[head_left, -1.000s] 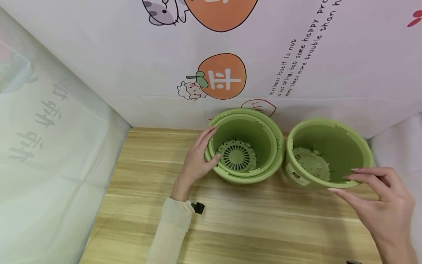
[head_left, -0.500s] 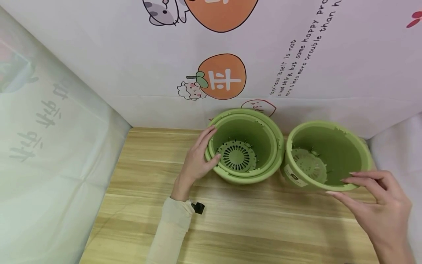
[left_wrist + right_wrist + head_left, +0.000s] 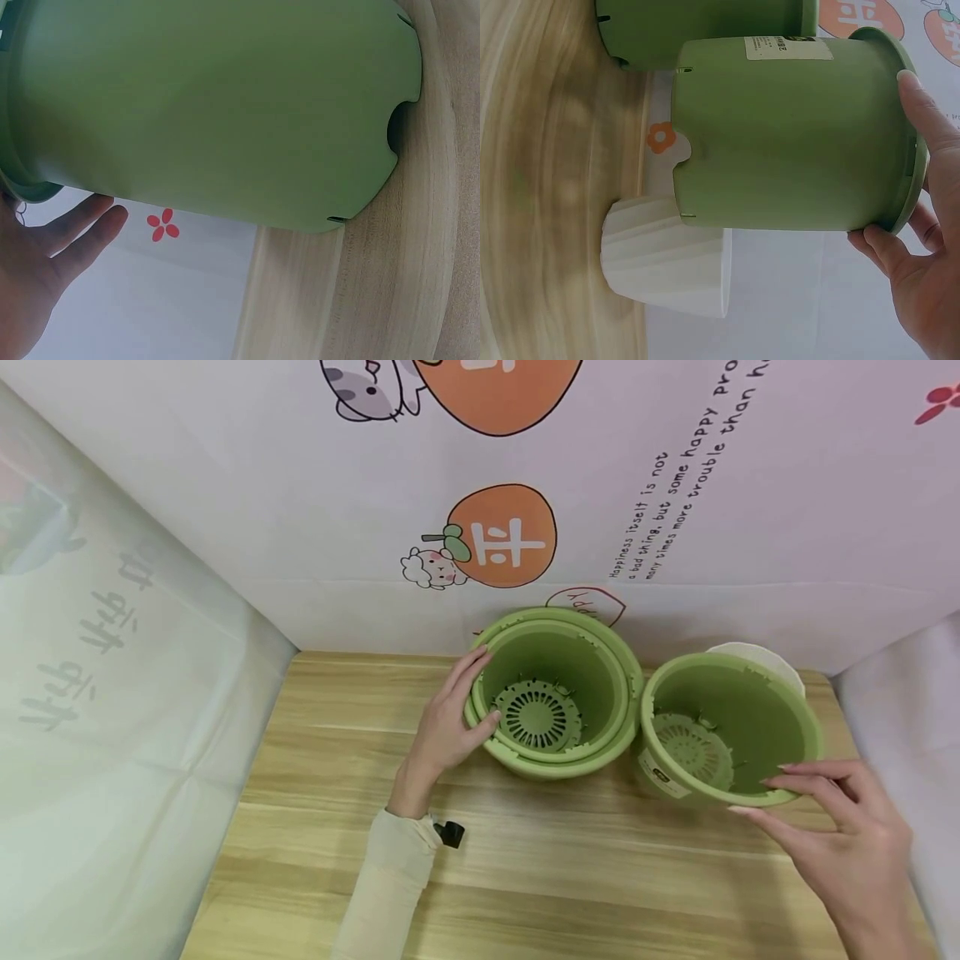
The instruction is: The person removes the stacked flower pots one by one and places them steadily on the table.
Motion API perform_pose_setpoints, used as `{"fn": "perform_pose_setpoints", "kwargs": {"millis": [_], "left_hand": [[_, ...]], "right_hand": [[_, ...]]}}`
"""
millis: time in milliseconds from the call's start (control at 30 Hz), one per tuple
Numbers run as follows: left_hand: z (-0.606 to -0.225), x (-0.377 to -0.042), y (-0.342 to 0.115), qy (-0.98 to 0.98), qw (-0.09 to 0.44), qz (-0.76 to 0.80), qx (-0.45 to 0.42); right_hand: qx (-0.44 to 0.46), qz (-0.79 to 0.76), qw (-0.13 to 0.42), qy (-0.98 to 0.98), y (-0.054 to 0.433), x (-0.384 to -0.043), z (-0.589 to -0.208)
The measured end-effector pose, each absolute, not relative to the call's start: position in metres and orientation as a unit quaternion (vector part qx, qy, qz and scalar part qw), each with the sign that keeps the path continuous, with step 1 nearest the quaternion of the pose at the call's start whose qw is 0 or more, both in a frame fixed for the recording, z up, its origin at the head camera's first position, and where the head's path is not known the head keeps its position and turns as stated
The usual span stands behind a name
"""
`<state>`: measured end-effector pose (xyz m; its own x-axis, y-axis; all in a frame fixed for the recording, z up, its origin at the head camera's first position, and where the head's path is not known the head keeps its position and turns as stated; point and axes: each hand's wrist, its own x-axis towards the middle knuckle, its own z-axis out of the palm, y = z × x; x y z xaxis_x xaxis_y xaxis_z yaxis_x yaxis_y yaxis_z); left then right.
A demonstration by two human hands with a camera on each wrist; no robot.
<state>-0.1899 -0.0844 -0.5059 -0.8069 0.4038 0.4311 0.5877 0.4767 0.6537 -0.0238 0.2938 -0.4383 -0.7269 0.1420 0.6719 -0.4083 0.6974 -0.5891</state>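
Two green plastic flower pots are nested at centre in the head view, the inner pot (image 3: 562,660) sitting inside the outer pot (image 3: 636,693). My left hand (image 3: 442,727) holds their left rim, thumb over the edge. In the left wrist view two fingers (image 3: 94,232) stretch along the outside below the rim. On the right, another green flower pot (image 3: 757,718) with a paper label (image 3: 662,775) hangs tilted, its base off the table in the right wrist view. My right hand (image 3: 855,835) pinches its near rim, with fingertips inside and the thumb outside.
A white ribbed pot (image 3: 667,259) stands on the wooden table (image 3: 570,877) behind the lifted green pot, partly hidden in the head view. A printed cloth wall (image 3: 337,527) rises along the table's back edge, with cloth sides left and right.
My right hand has moved the single green pot left and nearer to me, towards the nested pots. The white pot behind it has come into sight. My left hand stays in place.
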Motion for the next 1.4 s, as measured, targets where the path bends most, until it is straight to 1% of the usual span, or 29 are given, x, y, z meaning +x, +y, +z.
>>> {"fn": "perform_pose_setpoints", "kwargs": {"millis": [367,667,1233,1400], "left_hand": [[-0.507,-0.191,-0.085,-0.856,0.108,-0.42,-0.283],[-0.508,-0.191,-0.084,-0.855,0.106,-0.42,-0.284],[-0.506,-0.19,-0.084,-0.857,0.099,-0.423,-0.277],[-0.506,-0.189,-0.083,-0.857,0.098,-0.424,-0.276]], "right_hand": [[0.104,0.353,0.348,-0.862,0.303,-0.026,-0.455],[0.087,0.344,0.323,-0.877,0.312,-0.021,-0.472],[0.075,0.346,0.314,-0.881,0.308,-0.017,-0.476],[0.062,0.356,0.3,-0.883,0.316,-0.014,-0.492]]}}
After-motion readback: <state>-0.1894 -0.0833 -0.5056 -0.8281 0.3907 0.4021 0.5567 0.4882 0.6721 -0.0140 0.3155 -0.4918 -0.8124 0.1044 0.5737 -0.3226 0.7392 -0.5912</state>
